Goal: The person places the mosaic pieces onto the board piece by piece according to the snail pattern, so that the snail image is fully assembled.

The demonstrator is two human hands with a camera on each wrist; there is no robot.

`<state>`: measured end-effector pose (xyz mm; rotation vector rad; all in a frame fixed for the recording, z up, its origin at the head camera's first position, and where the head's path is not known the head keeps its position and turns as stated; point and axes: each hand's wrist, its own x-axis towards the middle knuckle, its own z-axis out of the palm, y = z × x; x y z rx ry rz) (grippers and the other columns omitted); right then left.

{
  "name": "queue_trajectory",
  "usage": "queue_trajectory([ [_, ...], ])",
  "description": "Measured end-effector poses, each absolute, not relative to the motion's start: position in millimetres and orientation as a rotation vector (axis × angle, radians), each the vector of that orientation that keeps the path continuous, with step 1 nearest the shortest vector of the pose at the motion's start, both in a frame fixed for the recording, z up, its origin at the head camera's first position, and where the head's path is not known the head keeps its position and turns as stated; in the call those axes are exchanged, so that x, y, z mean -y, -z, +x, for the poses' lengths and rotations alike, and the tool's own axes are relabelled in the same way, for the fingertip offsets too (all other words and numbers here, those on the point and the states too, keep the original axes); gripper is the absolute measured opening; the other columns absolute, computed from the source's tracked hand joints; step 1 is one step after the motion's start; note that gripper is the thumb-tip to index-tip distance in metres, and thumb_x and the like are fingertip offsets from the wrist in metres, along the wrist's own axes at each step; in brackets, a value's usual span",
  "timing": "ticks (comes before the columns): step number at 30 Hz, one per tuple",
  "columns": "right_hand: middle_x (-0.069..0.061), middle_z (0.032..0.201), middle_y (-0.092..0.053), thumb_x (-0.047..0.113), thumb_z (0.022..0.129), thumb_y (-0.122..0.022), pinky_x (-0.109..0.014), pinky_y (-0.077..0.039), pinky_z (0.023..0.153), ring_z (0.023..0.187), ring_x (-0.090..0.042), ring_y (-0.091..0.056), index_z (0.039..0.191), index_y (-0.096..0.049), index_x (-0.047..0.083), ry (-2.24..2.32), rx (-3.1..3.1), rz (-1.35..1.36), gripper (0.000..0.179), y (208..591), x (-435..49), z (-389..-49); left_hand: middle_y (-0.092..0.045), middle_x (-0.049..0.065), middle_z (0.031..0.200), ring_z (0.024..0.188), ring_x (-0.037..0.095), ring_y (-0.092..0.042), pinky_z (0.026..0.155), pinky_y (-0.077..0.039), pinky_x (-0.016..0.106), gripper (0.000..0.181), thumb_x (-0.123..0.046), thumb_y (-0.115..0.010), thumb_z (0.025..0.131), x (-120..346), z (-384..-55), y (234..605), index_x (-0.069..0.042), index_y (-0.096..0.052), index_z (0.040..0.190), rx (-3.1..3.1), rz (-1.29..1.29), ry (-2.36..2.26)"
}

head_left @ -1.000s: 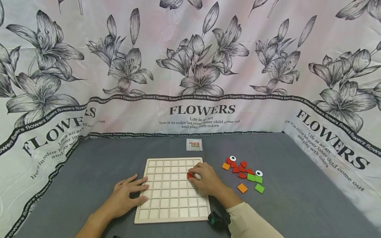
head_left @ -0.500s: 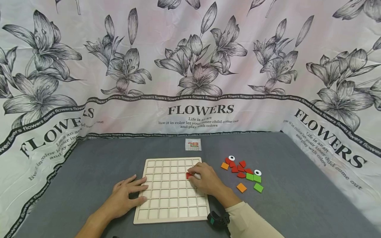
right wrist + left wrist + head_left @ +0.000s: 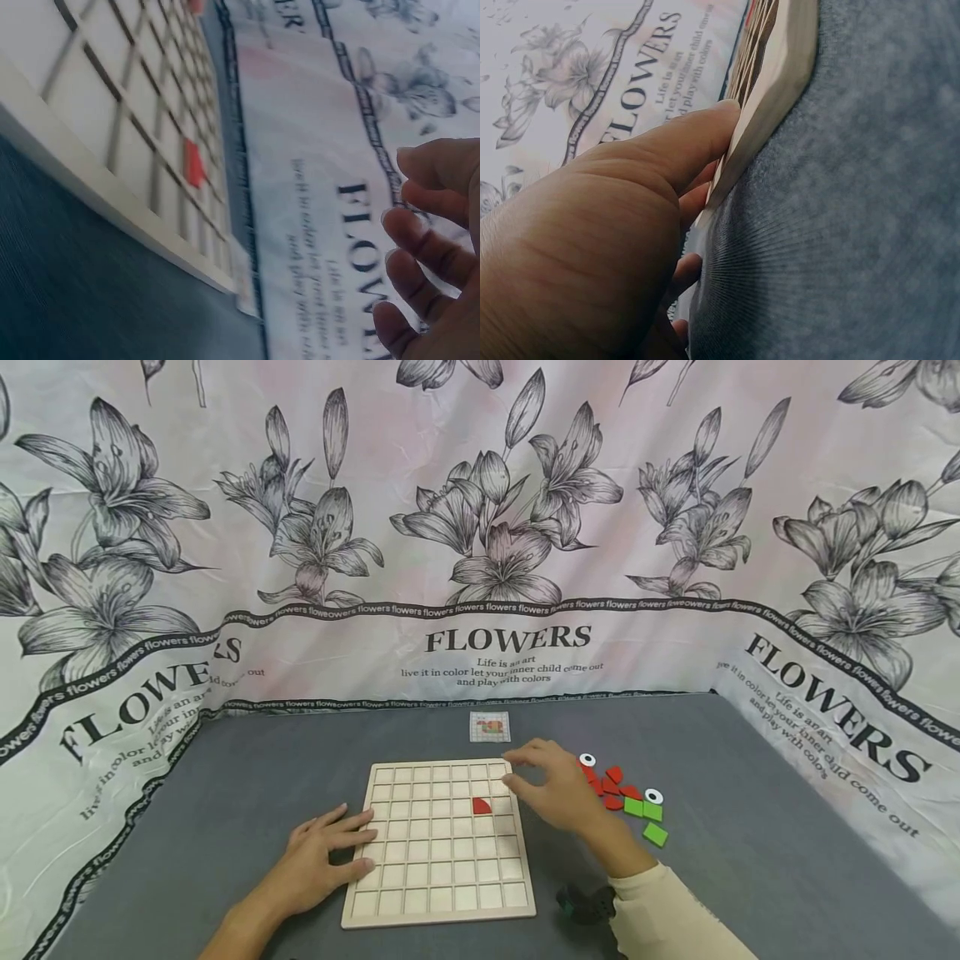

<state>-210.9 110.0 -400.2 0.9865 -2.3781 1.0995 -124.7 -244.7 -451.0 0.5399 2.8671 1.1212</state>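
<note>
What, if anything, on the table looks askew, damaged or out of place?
Nothing stands out: the red piece sits in one cell of the wooden board; loose pieces lie scattered right of it, with no visible damage.

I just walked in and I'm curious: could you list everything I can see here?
Tabletop: one, grey, under everything
Grid board: one, pale wood, on the tabletop between the hands
Placed red piece: one, red, in a cell toward the board's far right
Loose red pieces: several, bunched too tightly to count, right of the board
White rings: two, white with dark centres, beside the red bunch
Green squares: three, green, right of the board
Picture card: one, whitish, beyond the board
Cloth: white with grey flowers, around the table
Left hand: one, at the board's left edge
Right hand: one, near the board's far right corner
Sleeve: one, beige, right arm
</note>
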Motion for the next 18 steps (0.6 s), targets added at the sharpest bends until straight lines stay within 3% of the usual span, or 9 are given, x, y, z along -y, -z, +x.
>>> queue_trajectory([
  [18, 0.003, 0.103, -0.066, 0.003, 0.079, -0.079, -0.037, -0.045, 0.075, 0.097, -0.016, -0.054, 0.108, -0.073, 0.009, -0.947, 2.280, 0.837, 0.031, 354.9, -189.7, -198.1, -0.048, 0.004, 0.143, 0.138, 0.041, -0.024, 0.104, -0.006, 0.064, 0.050, -0.044, -0.070, 0.087, 245.1, -125.9, 452.9, -0.011, -0.067, 0.126, -2.858, 0.539, -1.143],
])
